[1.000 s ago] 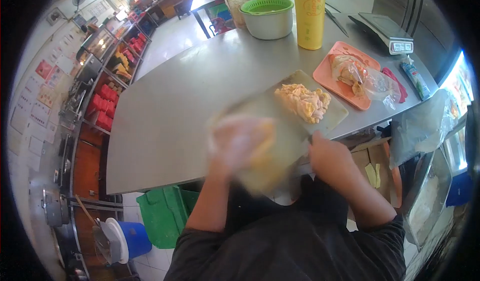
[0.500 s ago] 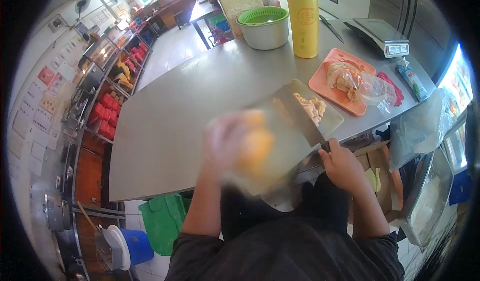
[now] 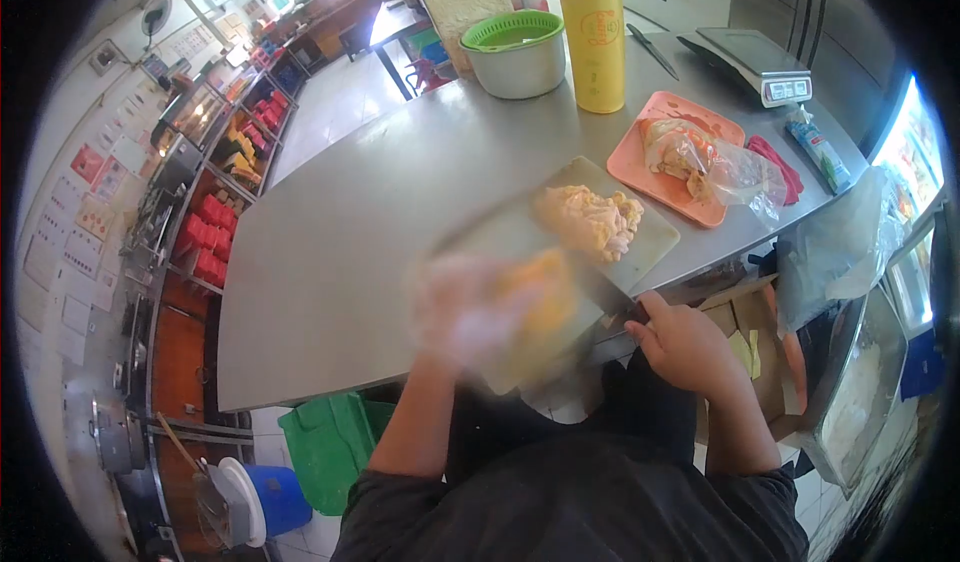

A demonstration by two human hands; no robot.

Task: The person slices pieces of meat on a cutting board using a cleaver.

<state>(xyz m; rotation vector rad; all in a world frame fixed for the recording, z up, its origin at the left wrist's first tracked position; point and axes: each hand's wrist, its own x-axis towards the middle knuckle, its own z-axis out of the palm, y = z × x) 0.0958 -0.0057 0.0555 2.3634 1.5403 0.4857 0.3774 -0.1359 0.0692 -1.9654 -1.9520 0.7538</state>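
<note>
My right hand (image 3: pixel 685 347) is closed round the dark handle of a broad-bladed knife (image 3: pixel 605 290), whose blade points away to the left over a pale cutting board (image 3: pixel 652 247). Motion smears my left hand (image 3: pixel 458 307), so its fingers cannot be made out. It is at a blurred yellow-orange piece of food (image 3: pixel 548 292) on the near left part of the board; whether it grips the piece is unclear. Beyond the blade lies a heap of pale yellowish cut pieces (image 3: pixel 592 222), which look like raw chicken.
A pink tray (image 3: pixel 640 167) at right holds a partly bagged, meat-like item (image 3: pixel 685 152). Farther back stand a yellow roll (image 3: pixel 598 47), a pot (image 3: pixel 515 70) with a green colander (image 3: pixel 512 30), a second knife (image 3: pixel 652 52) and a scale (image 3: pixel 755 62). A green bin (image 3: pixel 325 447) is below the table.
The knife blade has swung down and left toward me, uncovering more of the cut heap. My left hand and the yellow-orange piece have shifted slightly right. The view has tilted a little.
</note>
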